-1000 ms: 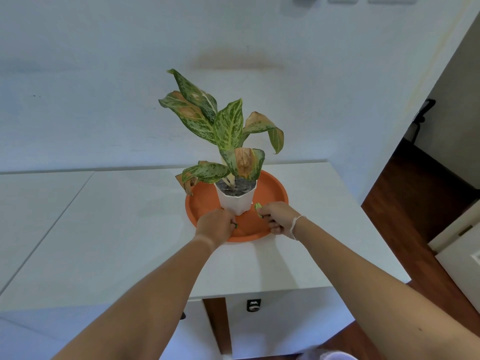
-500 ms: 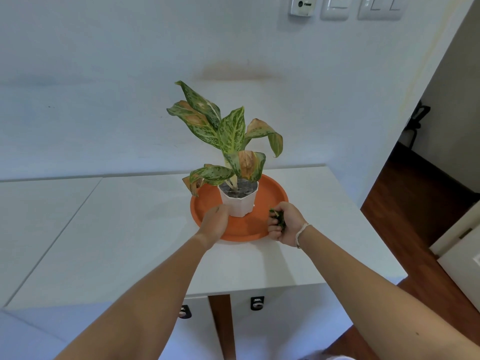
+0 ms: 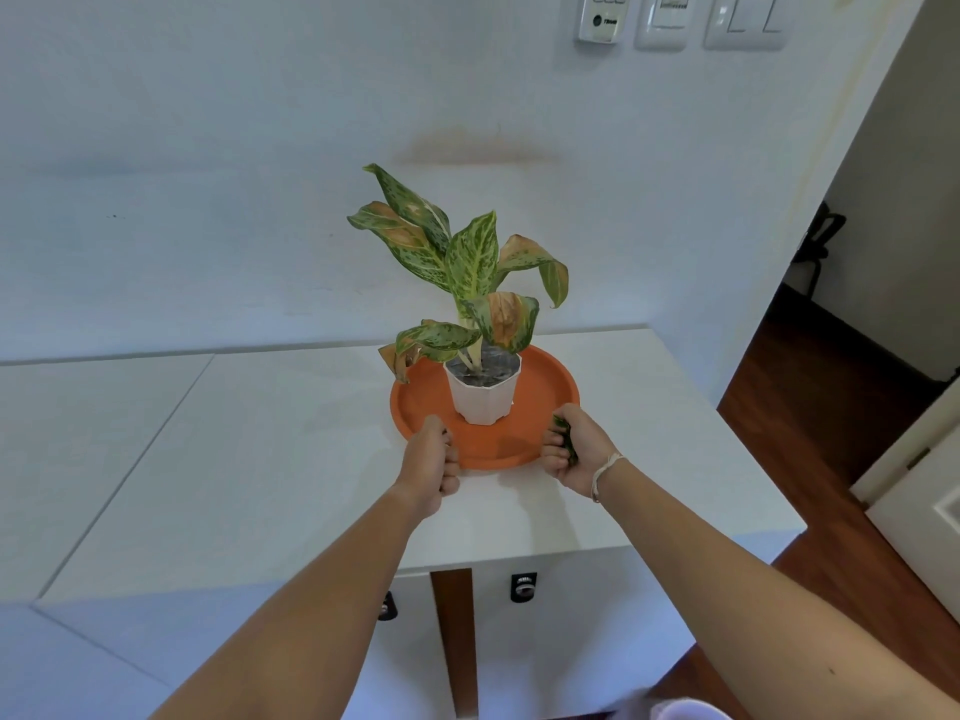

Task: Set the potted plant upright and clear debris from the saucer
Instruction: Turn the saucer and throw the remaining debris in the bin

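Debris (image 3: 566, 440) sits clenched in right hand (image 3: 575, 454); left hand (image 3: 430, 462) pinches saucer (image 3: 545, 379) rim at seven o'clock. Tugging could topple the upright potted plant (image 3: 483, 392).

Left hand (image 3: 428, 462) off the pot (image 3: 483, 392), now at saucer (image 3: 550, 387) rim.

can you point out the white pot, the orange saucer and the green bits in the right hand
white pot (image 3: 483, 402): head view, front wall of the pot.
orange saucer (image 3: 553, 384): head view, bare floor right of the pot.
green bits (image 3: 565, 432): head view, leaf scraps showing between the right hand's curled fingers.
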The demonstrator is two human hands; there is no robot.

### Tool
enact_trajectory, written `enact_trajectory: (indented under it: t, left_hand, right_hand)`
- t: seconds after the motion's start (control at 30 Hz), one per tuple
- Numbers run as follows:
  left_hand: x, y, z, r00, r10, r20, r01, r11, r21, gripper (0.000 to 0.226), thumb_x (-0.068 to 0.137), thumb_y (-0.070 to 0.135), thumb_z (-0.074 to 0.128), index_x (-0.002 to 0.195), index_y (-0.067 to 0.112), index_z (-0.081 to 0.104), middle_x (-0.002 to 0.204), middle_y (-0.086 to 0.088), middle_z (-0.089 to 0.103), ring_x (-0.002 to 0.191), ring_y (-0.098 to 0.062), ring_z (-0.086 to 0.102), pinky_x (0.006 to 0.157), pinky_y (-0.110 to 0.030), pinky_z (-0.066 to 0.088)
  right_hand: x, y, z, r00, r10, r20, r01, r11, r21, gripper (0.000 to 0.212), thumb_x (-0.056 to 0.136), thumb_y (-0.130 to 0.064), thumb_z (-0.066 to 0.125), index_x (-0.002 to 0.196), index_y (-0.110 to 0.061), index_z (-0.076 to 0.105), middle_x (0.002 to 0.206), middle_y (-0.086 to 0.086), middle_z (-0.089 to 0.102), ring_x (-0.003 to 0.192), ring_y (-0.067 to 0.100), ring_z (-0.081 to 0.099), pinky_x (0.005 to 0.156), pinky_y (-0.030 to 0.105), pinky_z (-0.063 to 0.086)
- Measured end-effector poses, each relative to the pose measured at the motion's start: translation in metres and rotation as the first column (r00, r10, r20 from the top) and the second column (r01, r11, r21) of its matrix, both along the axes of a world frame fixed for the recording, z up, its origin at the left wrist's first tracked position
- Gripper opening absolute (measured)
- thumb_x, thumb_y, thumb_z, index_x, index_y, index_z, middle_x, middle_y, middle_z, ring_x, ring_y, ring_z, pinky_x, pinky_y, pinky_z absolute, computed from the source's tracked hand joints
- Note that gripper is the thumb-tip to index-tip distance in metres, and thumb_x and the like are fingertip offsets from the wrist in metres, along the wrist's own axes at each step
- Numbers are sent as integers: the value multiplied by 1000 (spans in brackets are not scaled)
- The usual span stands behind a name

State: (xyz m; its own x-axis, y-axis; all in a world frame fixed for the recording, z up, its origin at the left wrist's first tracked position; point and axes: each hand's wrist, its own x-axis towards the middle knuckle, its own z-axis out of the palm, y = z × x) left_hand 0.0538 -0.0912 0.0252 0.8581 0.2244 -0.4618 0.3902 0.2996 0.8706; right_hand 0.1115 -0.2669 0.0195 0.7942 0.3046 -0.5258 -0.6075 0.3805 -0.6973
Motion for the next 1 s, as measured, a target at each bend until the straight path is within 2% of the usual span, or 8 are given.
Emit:
enact_trajectory:
  t: [0.1, 0.33, 0.5, 0.7, 0.83, 1.0]
  left_hand:
    - [-3, 1, -1, 1000, -7, -7, 7, 999, -44, 26, 84, 15, 30, 59, 20, 25, 47, 8, 20, 34, -6, 12, 36, -18, 10]
    - [-8, 7, -3, 999, 1, -33, -7, 984, -179, 24, 83, 11, 30, 60, 17, 33, 42, 8, 26, 32, -6, 17, 33, -16, 13]
    - [-8, 10, -4, 999, 23, -49, -36, 960, -278, 24, 84, 7, 28, 64, 14, 37, 42, 6, 30, 29, -5, 21, 30, -12, 15]
    - [-8, 12, -4, 997, 29, -72, -52, 942, -332, 24, 85, 5, 26, 66, 13, 39, 50, 3, 33, 30, -5, 27, 29, -11, 19]
    - [-6, 12, -7, 997, 13, -82, -42, 930, -365, 25, 86, 6, 26, 67, 13, 40, 51, 3, 36, 28, -5, 28, 28, -11, 19]
    - [-4, 4, -12, 996, -53, -76, 19, 921, -389, 25, 85, 8, 26, 65, 13, 39, 41, 4, 36, 26, -5, 24, 27, -11, 16]
  right_hand:
    - [-5, 0, -2, 999, -47, -15, 47, 999, 22, 29, 85, -13, 40, 58, -16, 29, 53, 0, 30, 31, 9, 24, 32, 14, 19]
    - [-16, 5, -3, 992, -112, -60, 119, 984, 135, 22, 85, -7, 33, 64, -11, 39, 49, 2, 34, 28, 10, 28, 32, 11, 22]
    - [-23, 10, -3, 986, -156, -50, 161, 979, 125, 25, 87, -2, 26, 76, -6, 49, 63, 4, 32, 27, 9, 29, 32, 11, 24]
    - [-30, 13, -8, 979, -191, -74, 200, 968, 151, 27, 87, -2, 25, 67, -8, 43, 66, 9, 39, 26, 11, 29, 30, 11, 27]
    - [-35, 12, -12, 972, -221, -84, 233, 959, 161, 28, 87, -3, 26, 66, -10, 42, 63, 8, 41, 27, 11, 29, 30, 11, 27]
    - [-41, 1, -19, 947, -296, -125, 315, 932, 181, 27, 85, -8, 28, 64, -9, 44, 47, 4, 41, 28, 12, 29, 32, 11, 25]
